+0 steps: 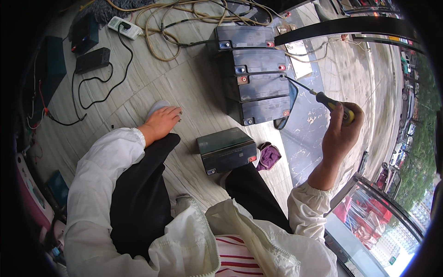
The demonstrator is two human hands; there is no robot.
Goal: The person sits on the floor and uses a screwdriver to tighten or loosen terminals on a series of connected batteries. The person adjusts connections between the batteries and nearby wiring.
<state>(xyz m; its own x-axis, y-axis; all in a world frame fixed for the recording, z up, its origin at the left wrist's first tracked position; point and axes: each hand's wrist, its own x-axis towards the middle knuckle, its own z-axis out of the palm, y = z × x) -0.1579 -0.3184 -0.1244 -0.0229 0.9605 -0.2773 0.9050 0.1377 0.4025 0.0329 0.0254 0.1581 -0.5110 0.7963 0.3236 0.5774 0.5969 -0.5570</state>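
Note:
My right hand is closed around the yellow and black handle of a screwdriver. Its thin shaft points left, and the tip meets the right-end terminal of a dark battery, third from the back in a row of several. These batteries stand side by side, with red and blue marks around their terminals. My left hand lies on my left knee with its fingers stretched out, holding nothing. Between my legs, apart from the row, sits another dark battery with a red-marked terminal at its right end.
Purple cloth lies beside the single battery. Coiled tan cable spreads behind the row. At far left are a white power strip, a black adapter with its cord, and dark boxes. A glass door stands at right.

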